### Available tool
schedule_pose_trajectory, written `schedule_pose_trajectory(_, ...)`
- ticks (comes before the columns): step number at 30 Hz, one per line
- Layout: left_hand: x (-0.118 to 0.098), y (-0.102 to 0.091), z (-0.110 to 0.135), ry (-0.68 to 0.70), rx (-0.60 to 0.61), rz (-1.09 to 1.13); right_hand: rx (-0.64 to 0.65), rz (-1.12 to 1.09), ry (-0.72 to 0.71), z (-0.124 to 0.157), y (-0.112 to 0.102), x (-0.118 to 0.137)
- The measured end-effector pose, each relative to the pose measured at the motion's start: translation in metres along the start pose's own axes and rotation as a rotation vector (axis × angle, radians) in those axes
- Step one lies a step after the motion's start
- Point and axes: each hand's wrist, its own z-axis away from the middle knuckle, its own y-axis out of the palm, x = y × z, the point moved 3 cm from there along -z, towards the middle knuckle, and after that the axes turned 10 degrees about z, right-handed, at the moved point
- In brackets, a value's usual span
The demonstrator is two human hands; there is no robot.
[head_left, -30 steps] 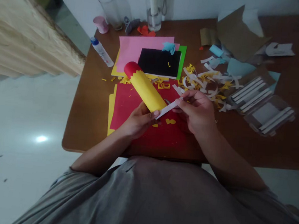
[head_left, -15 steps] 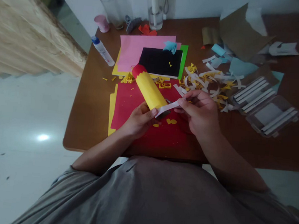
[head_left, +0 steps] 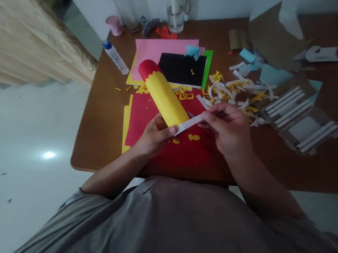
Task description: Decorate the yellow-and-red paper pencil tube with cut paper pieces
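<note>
My left hand is wrapped round the near end of a yellow paper tube with a red tip, which points up and away to the left. My right hand pinches one end of a white paper strip. The strip's other end lies against the tube's near end under my left thumb. Both hands hover over a red paper sheet on the brown table.
Pink, black and green sheets lie behind the tube. White and yellow paper scraps are scattered at right, next to clear boxes of white strips. A glue bottle, a pink cup and glass jars stand at the far edge.
The tube's red tip has tilted up and to the left again after dipping lower. My right hand still holds the white strip against the tube's end.
</note>
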Motion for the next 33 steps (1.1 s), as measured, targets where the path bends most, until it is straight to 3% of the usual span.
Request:
schedule_pose_trajectory(5, -0.008, 0.008, 0.004, 0.042, 0.1, -0.015, 0.036, 0.075, -0.026, 0.003, -0.005, 0.005)
schedule_pose_trajectory(12, -0.007, 0.005, 0.007, 0.081, 0.166, -0.024, 0.112, 0.099, -0.042, 0.005, -0.006, 0.001)
schedule_pose_trajectory(33, 0.0, -0.016, 0.014, 0.084, 0.048, -0.067, 0.205, 0.059, 0.13, 0.005, 0.008, 0.006)
